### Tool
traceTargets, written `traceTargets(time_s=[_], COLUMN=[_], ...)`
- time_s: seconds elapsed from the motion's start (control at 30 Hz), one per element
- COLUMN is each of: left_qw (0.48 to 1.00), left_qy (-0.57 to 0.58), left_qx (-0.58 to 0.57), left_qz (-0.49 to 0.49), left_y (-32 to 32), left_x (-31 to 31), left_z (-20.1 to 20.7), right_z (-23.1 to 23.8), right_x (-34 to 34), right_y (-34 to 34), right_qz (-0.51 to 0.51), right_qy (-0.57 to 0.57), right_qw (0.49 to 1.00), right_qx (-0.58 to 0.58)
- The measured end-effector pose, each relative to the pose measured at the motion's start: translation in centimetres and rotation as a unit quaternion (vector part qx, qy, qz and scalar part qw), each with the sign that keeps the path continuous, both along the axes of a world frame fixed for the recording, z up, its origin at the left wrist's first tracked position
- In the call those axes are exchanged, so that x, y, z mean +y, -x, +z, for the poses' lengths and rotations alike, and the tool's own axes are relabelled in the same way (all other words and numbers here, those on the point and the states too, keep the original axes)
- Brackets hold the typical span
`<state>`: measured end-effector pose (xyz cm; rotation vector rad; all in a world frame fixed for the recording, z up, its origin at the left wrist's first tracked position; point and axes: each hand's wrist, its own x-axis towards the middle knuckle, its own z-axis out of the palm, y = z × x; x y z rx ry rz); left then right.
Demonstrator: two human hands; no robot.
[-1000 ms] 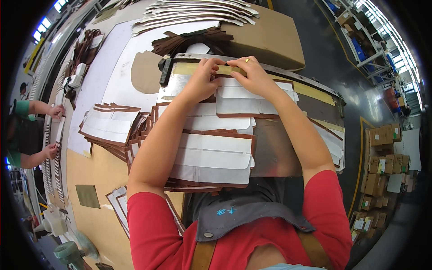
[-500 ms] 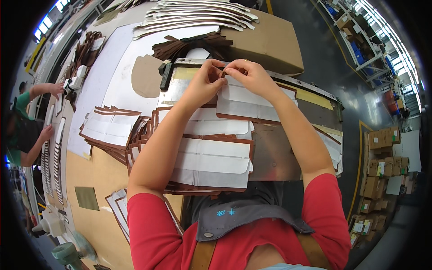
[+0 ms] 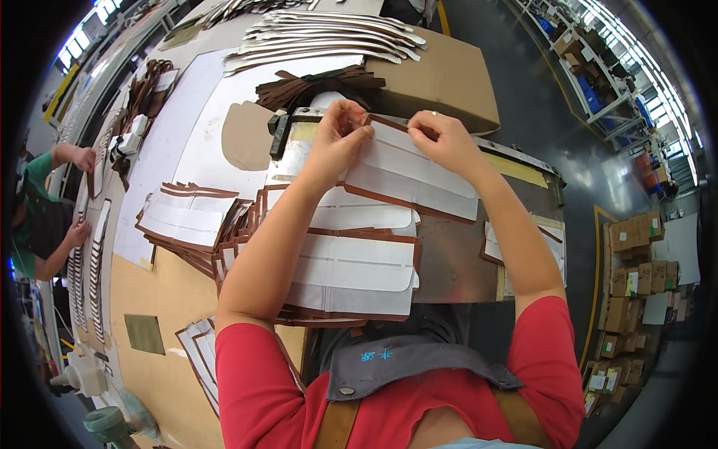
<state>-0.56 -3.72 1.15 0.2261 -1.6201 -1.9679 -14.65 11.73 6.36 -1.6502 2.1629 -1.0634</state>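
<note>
A flat white panel with brown edging [image 3: 411,168] lies slanted across a metal plate [image 3: 449,254]. At its far left corner my left hand [image 3: 334,146] is closed, thumb and fingertips pinching the brown edge. My right hand [image 3: 446,141], a ring on one finger, is closed on the same far edge farther right, its fingers curled under and partly hidden. Nearer to me and to the left, a stack of similar white and brown panels [image 3: 351,273] lies partly behind my left forearm. Another fanned stack [image 3: 187,217] sits farther left.
Beyond the plate are a brown strip bundle [image 3: 321,84], a cardboard box [image 3: 441,78] and layered pale strips [image 3: 321,37]. A dark clamp-like block [image 3: 280,136] stands at the plate's left corner. At far left, a co-worker's hands [image 3: 78,194] handle strips.
My right hand has slid rightward along the far edge, away from my left hand. The panel has turned clockwise, its right end now nearer me. The co-worker's upper hand has shifted.
</note>
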Motion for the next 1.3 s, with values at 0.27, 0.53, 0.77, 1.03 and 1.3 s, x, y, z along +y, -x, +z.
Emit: traceTargets(time_s=[0.27,0.53,0.77,1.03,1.3], left_qw=[0.961,0.828,0.706,0.673,0.676], left_qy=[0.226,0.503,0.648,0.667,0.676], left_qx=[0.017,-0.082,-0.284,-0.315,-0.290], left_qz=[0.156,0.233,0.032,0.039,0.049], left_y=[0.5,-0.4,-1.9,-1.4,-0.6], left_x=[-1.3,0.3,2.6,2.3,2.5], left_z=[0.0,1.4,-0.6,-2.3,-2.6], right_z=[1.2,-2.4,-1.9,-6.6,-6.7], right_x=[3.3,7.1,7.1,7.4,7.5], right_y=[3.3,-3.4,-1.9,0.8,1.7], right_qz=[-0.119,-0.085,-0.140,-0.110,-0.104], right_qy=[0.127,-0.040,-0.083,-0.071,-0.039], right_qw=[0.981,0.816,0.987,0.969,0.957], right_qx=[-0.081,-0.571,0.004,0.208,0.268])
